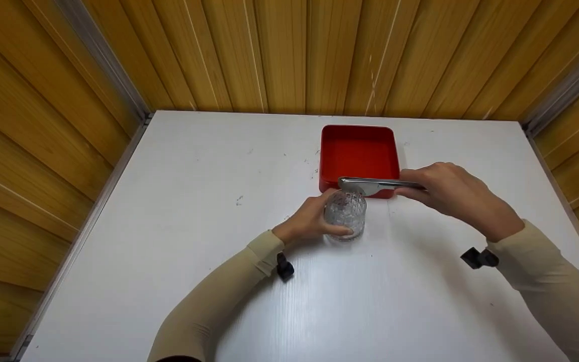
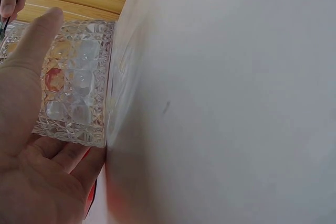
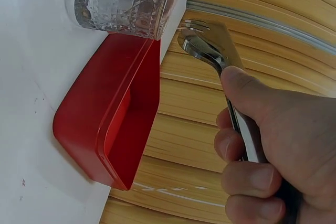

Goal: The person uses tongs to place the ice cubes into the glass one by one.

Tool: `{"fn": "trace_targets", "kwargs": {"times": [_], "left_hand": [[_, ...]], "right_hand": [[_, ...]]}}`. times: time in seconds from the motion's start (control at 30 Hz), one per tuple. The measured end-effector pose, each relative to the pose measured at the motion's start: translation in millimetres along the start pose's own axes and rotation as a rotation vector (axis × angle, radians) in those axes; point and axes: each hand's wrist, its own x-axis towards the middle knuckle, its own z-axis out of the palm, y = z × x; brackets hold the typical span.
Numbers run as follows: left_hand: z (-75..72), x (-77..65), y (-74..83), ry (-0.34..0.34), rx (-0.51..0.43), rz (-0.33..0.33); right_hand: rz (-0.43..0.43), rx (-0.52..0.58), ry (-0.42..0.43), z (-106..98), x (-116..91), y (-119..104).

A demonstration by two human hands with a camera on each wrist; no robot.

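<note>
A clear cut-glass tumbler (image 1: 346, 213) stands upright on the white table, and my left hand (image 1: 310, 217) grips it from its left side. In the left wrist view the thumb lies across the patterned glass (image 2: 84, 82), with fingers behind it. Held in my right hand (image 1: 453, 198) is a bundle of metal cutlery. The right wrist view shows a spoon (image 3: 198, 46), the tines of a fork (image 3: 194, 24) and a broad blade like a table knife's (image 3: 227, 45). Their heads are over the tumbler's mouth in the head view; whether they touch the rim I cannot tell.
Just behind the tumbler sits a square red tray (image 1: 325, 173) with raised walls. The white table (image 1: 194, 201) reaches back to a wood-patterned panel wall (image 1: 279, 60), with similar panels on the left and right sides.
</note>
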Motion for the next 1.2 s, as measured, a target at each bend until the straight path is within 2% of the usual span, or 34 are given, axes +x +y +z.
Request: {"fn": "trace_targets", "kwargs": {"times": [0.3, 0.6, 1.2], "left_hand": [[-0.2, 1.2, -0.6, -0.005, -0.017, 0.023], [-0.3, 0.6, -1.0, 0.001, -0.042, 0.047], [0.7, 1.7, -2.0, 0.001, -0.024, 0.047]], "right_hand": [[-0.030, 0.010, 0.020, 8.1, -7.1, -5.4], [-0.009, 0.014, 0.011, 10.3, -7.7, -10.5], [-0.050, 0.003, 0.043, 16.1, -8.0, -8.7]]}}
